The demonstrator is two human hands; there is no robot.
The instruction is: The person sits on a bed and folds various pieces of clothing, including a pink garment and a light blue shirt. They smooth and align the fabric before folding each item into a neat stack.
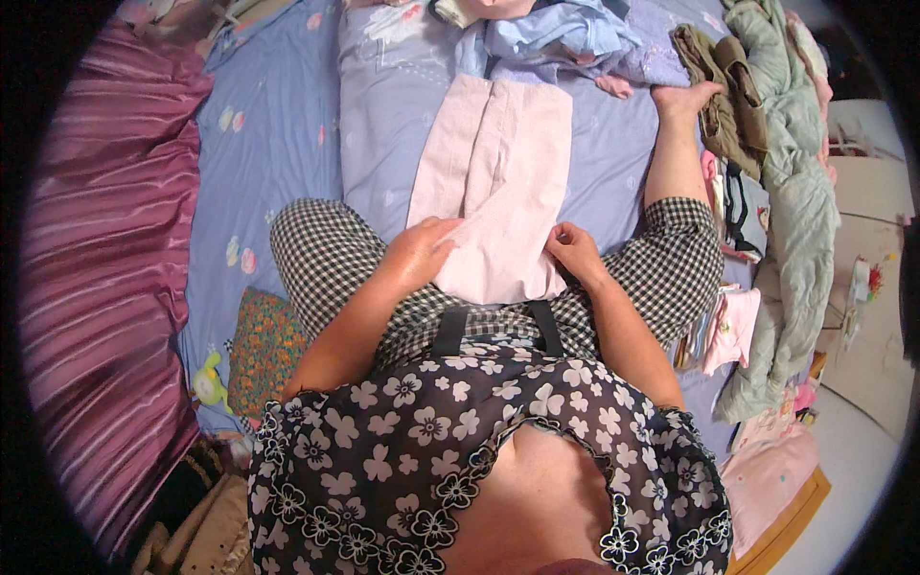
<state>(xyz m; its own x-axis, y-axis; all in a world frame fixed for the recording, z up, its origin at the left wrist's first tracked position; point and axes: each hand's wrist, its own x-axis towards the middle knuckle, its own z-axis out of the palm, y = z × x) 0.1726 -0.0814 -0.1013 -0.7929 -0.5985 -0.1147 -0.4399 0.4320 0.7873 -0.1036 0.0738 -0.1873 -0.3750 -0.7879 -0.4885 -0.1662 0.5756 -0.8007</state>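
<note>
Pale pink cloth trousers point(503, 180) lie lengthwise on the bed between my spread legs, their near end over my lap. At the left edge of the trousers, my left hand point(424, 251) grips the cloth, with the fingertips partly hidden by it. On the other edge, my right hand point(573, 251) pinches the cloth between thumb and curled fingers. The two trouser legs point away from me and lie side by side, partly overlapping.
Rumpled blue and lilac clothes point(560, 36) lie beyond the trousers. Olive trousers point(726, 100), folded clothes point(744, 208) and a pale green quilt point(798, 251) are on the right. A floral pillow point(262, 352), a green plush toy point(210, 383) and a purple curtain point(122, 251) are on the left.
</note>
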